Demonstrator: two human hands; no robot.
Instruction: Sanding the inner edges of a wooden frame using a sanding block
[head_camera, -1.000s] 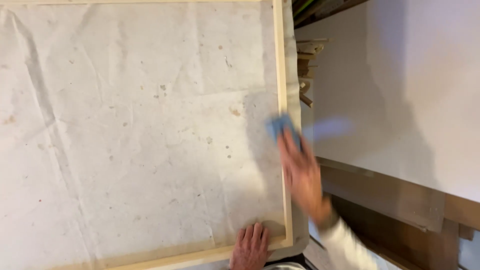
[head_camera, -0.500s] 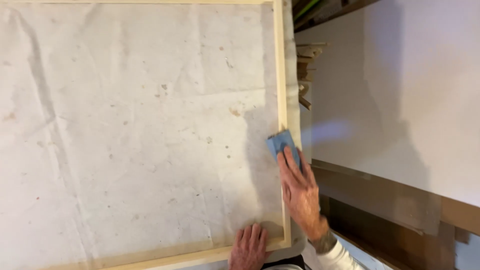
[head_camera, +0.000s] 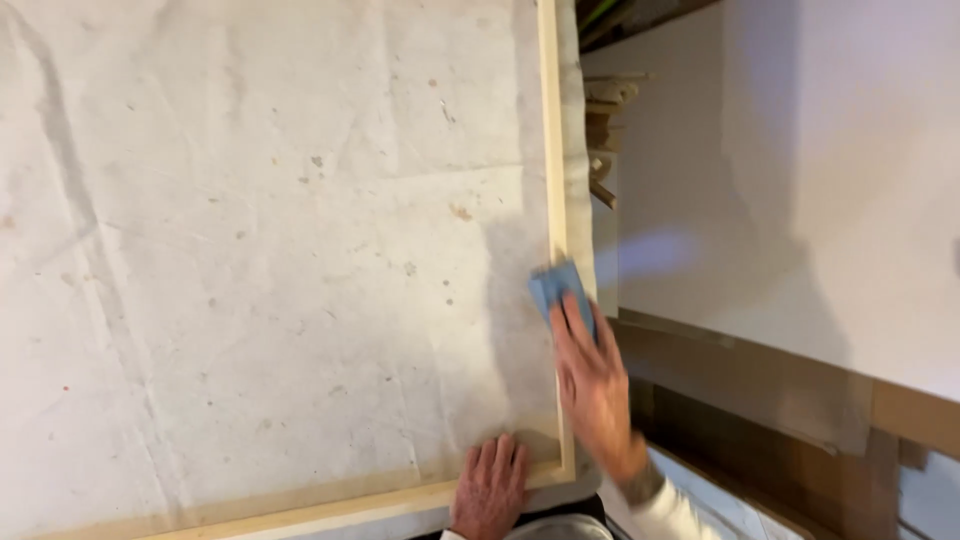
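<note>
— Where was the blue pad (head_camera: 556, 286)?
— Under the fingertips of the right hand (head_camera: 592, 385), pressed flat onto the right rail of the wooden frame (head_camera: 553, 150), sticking out beyond the fingers toward the far end.
— Gripped or loose?
— Not clenched; pinned down by stretched fingers, palm over the rail.
— And the left hand (head_camera: 490, 488)?
— Spread flat, grasping nothing, resting on the near corner of the frame, partly on the stained white sheet (head_camera: 270, 250) stretched inside it.
— Counts?
— One pad, one frame, one sheet, two hands. Beside the frame, a small stack of wood scraps (head_camera: 606, 110), too jumbled to count, and one pale board (head_camera: 800, 180).
</note>
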